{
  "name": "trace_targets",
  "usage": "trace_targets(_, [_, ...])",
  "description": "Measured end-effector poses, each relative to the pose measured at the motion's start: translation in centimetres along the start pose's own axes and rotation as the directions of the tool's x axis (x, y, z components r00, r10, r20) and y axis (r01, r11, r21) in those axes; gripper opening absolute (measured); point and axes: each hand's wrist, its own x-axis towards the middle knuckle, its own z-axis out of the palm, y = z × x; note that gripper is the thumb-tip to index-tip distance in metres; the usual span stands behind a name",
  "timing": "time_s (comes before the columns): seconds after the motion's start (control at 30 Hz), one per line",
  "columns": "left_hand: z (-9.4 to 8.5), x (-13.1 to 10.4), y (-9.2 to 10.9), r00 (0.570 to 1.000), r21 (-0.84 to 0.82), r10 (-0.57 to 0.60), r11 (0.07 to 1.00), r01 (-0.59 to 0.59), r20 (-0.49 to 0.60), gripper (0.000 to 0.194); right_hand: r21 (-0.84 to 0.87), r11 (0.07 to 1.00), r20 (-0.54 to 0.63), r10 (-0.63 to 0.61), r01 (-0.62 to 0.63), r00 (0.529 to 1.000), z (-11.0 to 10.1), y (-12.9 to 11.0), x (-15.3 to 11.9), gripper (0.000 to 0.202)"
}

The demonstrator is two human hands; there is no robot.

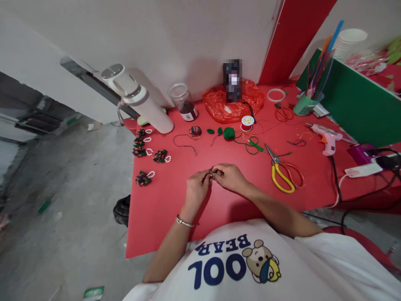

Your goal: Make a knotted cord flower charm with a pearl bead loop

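My left hand [198, 187] and my right hand [231, 177] meet over the front middle of the red table. Both are closed, their fingertips pinching a small dark, multicoloured yarn piece [211, 174]. Much of it is covered by the fingers, so its exact form cannot be made out. Beyond the hands lie a multicoloured yarn ball [195, 131], two green leaf shapes [210, 131] and a green yarn ball [229, 133]. A green-handled crochet hook [256, 145] rests to the right of that ball. On the left sit several multicoloured yarn pieces with white bead loops [143, 179].
Scissors with yellow and red handles [282, 179] lie right of my hands. Farther right are a pink glue gun [328, 140] and cables. Along the back stand a white tumbler [153, 110], a clear jar [184, 104] and a phone [232, 81] by a red plastic bag [216, 104].
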Motion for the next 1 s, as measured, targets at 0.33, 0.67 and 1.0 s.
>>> trace_targets(0.33, [0.2,-0.6,0.9,0.994,0.34,0.112,0.935,-0.104,-0.004,0.017,-0.002,1.0,0.016,-0.021,0.021,1.0,-0.1,0.1,-0.1,0.013])
trace_targets(0.67, [-2.7,0.6,2.1,0.999,0.046,-0.038,0.998,0.038,-0.006,0.016,-0.267,0.96,0.035,-0.074,0.081,0.997,-2.2,-1.0,-0.7,0.021])
trace_targets(1.0, [-2.6,1.1,3.6,0.906,-0.396,-0.382,0.815,0.424,0.185,0.033,0.171,0.985,0.004,-0.017,0.016,1.0,-2.1,-0.7,-0.7,0.008])
